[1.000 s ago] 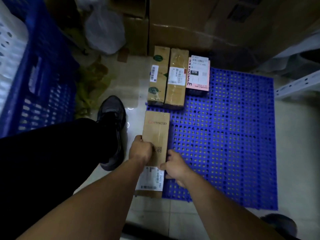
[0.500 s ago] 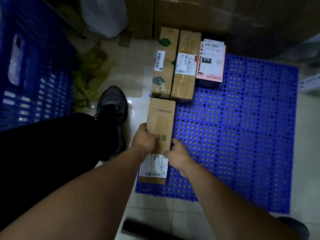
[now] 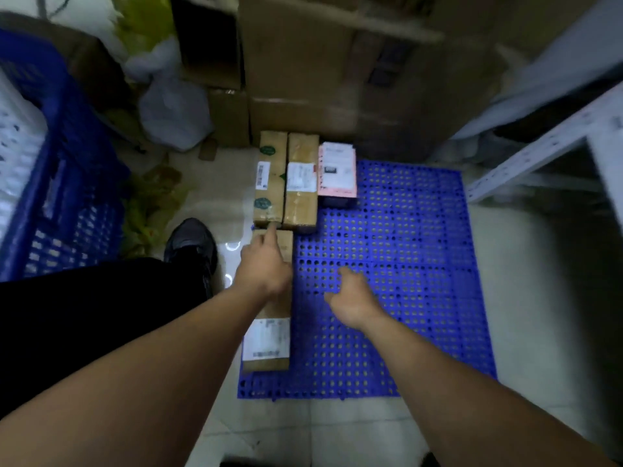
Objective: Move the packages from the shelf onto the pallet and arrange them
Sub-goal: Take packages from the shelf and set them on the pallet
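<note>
Single head-mounted wide-angle view, pitched steeply downward from standing height onto the blue pallet (image 3: 404, 247) and tiled floor (image 3: 539, 315), close range, edges blurred

Pallet (image 3: 421, 251): centre and right bare, open to approach from the front. Left edge taken by long box (image 3: 269, 342); far-left corner by three packages (image 3: 301, 183). Cartons (image 3: 320, 79) wall the back; shelf frame (image 3: 526, 163) crowds far right; blue crate (image 3: 67, 214) stands left.

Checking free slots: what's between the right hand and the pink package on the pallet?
In the head view, only bare blue pallet grid lies between the right hand and the pink package; no package sits in that stretch.
</note>
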